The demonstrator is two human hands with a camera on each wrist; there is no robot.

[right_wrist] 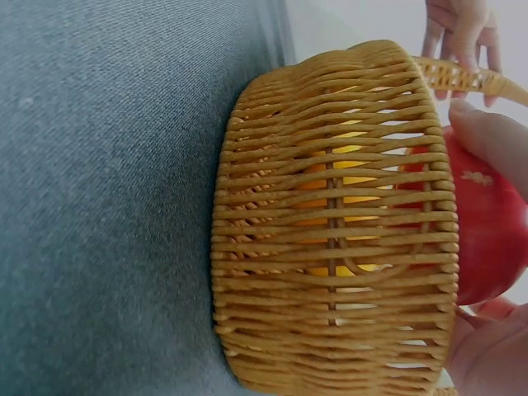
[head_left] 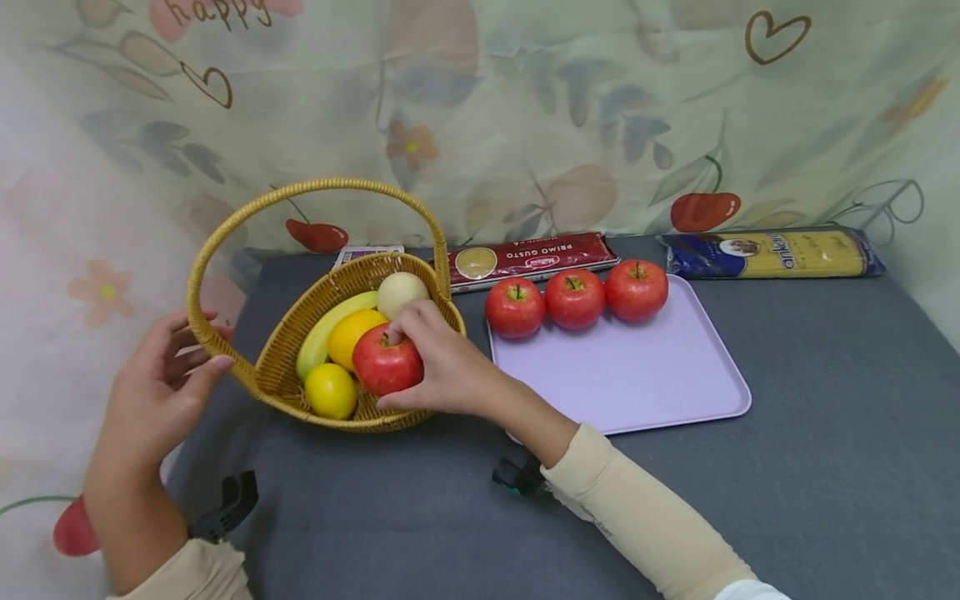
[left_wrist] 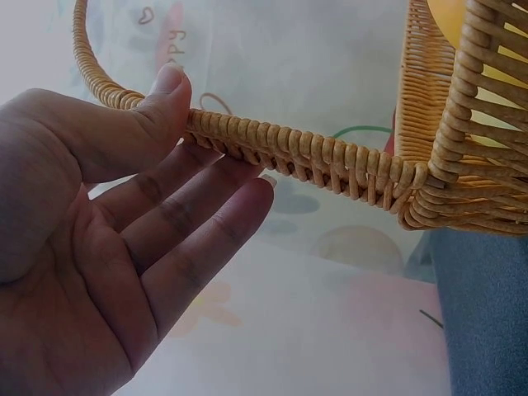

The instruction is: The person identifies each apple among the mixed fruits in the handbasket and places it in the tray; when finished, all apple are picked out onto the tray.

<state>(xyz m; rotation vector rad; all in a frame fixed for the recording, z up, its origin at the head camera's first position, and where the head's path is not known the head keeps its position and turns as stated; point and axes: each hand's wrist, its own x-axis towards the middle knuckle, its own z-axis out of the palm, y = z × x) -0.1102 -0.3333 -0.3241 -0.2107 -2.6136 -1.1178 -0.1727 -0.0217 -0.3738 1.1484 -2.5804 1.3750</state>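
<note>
A wicker basket with a tall arched handle stands on the left of the table. My left hand pinches the side of the handle; in the left wrist view its thumb lies on one side and the fingers on the other. In my right hand is a red apple, held over the basket's near right part. Beneath and beside it are a yellow-green banana, an orange, a lemon and a pale round fruit.
Right of the basket lies a lilac tray, with three red apples along its far edge. Behind are a red pasta packet and a blue-and-yellow pasta packet, close to the patterned cloth.
</note>
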